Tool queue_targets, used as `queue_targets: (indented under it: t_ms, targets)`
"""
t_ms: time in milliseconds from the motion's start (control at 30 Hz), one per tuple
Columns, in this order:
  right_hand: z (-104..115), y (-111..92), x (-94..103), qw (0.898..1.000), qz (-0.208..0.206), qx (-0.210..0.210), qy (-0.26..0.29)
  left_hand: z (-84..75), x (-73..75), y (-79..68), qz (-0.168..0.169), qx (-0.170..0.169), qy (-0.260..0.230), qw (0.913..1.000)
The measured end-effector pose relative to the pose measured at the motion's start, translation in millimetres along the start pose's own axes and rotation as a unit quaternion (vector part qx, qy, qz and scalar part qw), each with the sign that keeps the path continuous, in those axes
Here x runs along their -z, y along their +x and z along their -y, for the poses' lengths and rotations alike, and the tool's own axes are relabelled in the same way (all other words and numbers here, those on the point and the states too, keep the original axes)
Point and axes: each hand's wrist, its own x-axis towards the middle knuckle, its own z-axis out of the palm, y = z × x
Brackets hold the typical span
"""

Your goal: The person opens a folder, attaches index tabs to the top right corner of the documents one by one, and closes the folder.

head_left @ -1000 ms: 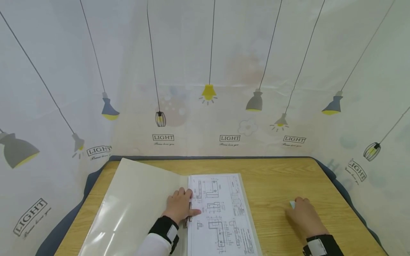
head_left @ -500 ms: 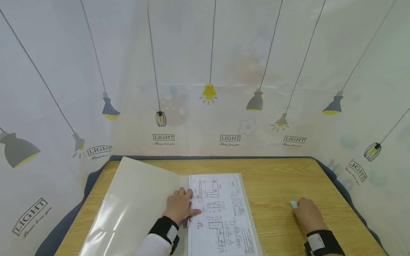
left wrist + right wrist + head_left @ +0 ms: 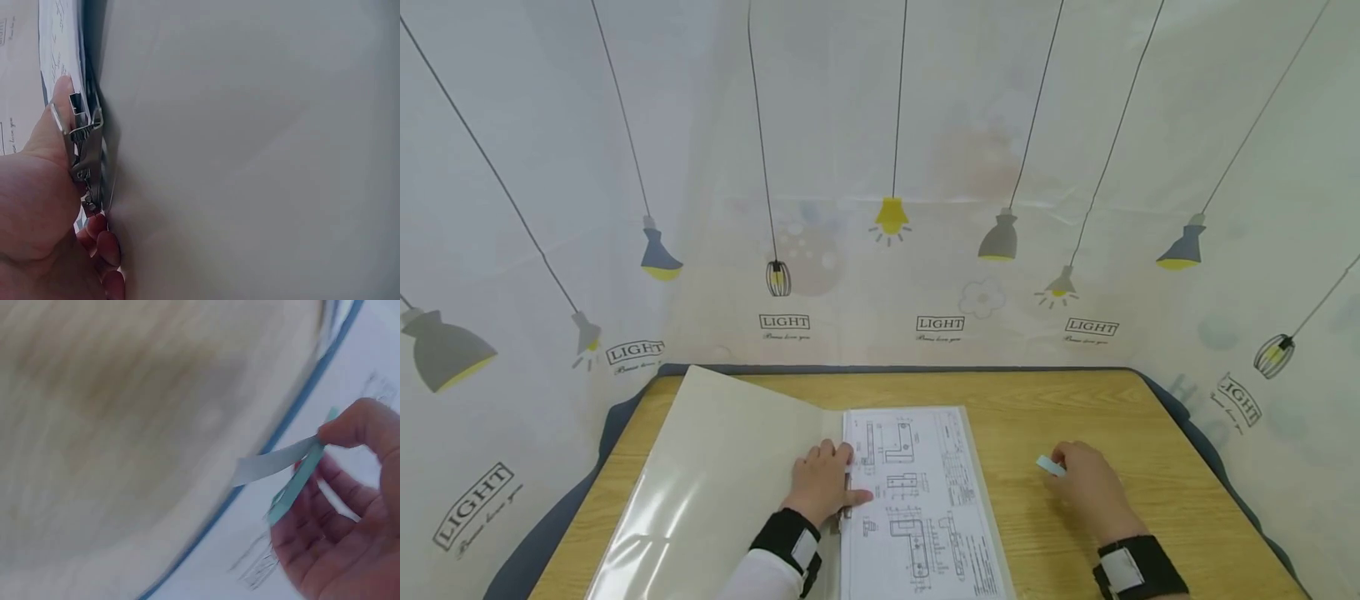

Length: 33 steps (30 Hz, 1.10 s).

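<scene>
An open clip folder (image 3: 722, 475) lies on the table, its cream cover spread to the left. On its right side sits a stack of sheets, a technical drawing (image 3: 951, 467) on top. My left hand (image 3: 816, 483) rests across the fold, thumb stretched over the paper's left edge; the left wrist view shows the metal clip (image 3: 90, 150) beside that thumb. Right of the folder, my right hand (image 3: 1093, 492) pinches a small pad of pale green sticky notes (image 3: 299, 484) between thumb and fingers. One paler strip (image 3: 272, 467) sticks out at an angle from the pad.
The wood-grain table (image 3: 1037, 400) has a dark blue border (image 3: 1172, 404). Around it hangs a pale curtain (image 3: 850, 125) printed with lamps and the word LIGHT. Both wrists wear black straps.
My right hand has moved left and slightly away from me, nearer the folder, and more of the light strip shows beyond its fingers. The left hand has stayed on the folder.
</scene>
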Motion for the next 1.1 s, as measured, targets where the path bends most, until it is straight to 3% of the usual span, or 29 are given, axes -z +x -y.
queue_targets:
  t_ms: [167, 333, 600, 833, 933, 1033, 1100]
  targets:
    - [43, -2, -2.7, 0.998, -0.023, 0.063, 0.012, -2.4, 7.5, -4.5, -0.005, -0.004, -0.005, 1.0000]
    - [84, -8, -8.4, 0.992, -0.012, 0.119, 0.035, -4.1, 11.7, -8.3, -0.003, -0.002, -0.008, 1.0000]
    - [123, -16, -16.7, 0.969, -0.015, 0.243, 0.037, -5.6, 4.8, -7.0, -0.009, -0.002, 0.015, 0.9998]
    - [138, -18, -17.1, 0.966, 0.009, 0.253, 0.045, -8.1, 11.3, -10.8, -0.010, -0.008, 0.011, 0.9999]
    - [141, -19, -16.5, 0.966, 0.014, 0.255, 0.050, -10.7, 12.0, -11.7, -0.025, -0.012, 0.013, 0.9995]
    - [144, -20, -16.2, 0.964, 0.012, 0.259, 0.053, -14.6, 10.0, -11.1, -0.049, -0.019, -0.010, 0.9986]
    - [144, -20, -16.5, 0.963, 0.009, 0.266, 0.054, -17.6, 8.6, -10.3, -0.062, -0.033, -0.050, 0.9963]
